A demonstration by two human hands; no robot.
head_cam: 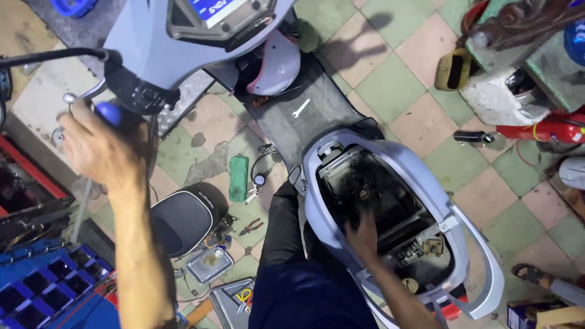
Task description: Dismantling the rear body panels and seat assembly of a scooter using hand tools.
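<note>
Head view, looking straight down over a light grey scooter [390, 159] with its seat off.

Left hand [97, 149]: at the far left, fingers wrapped around the blue-ended handlebar grip [109, 113], beside the black switch block [139, 92] and the silver brake lever [82, 96]. Grip closed on the bar.

Right hand [364, 234]: down inside the open under-seat cavity [390, 213], near centre. Motion-blurred; fingers seem to rest on dark parts in there, but I cannot tell whether they clasp anything.

The cavity sits within the grey body shell, right of centre. A brass-coloured round cap [409, 284] lies at its near end.

Scooter details: the digital instrument panel with a blue screen [219, 12] is at the far edge. The black rubber-matted footboard [304, 103] carries a small silver open-ended spanner [300, 108] and a white and pink helmet [277, 64].

Floor, checked green and pink tiles [390, 85]:
- detached black padded seat [183, 216], left of the scooter
- green rectangular case [238, 178], just far of the seat
- small pressure gauge with a hose [260, 178], beside the case
- red-handled pliers [251, 227], near the seat
- clear plastic box [210, 265]
- blue compartment tray [42, 289], near left corner
- red fire extinguisher [542, 130], lying at the far right

Another person's sandalled foot [533, 274] shows at the near right.
</note>
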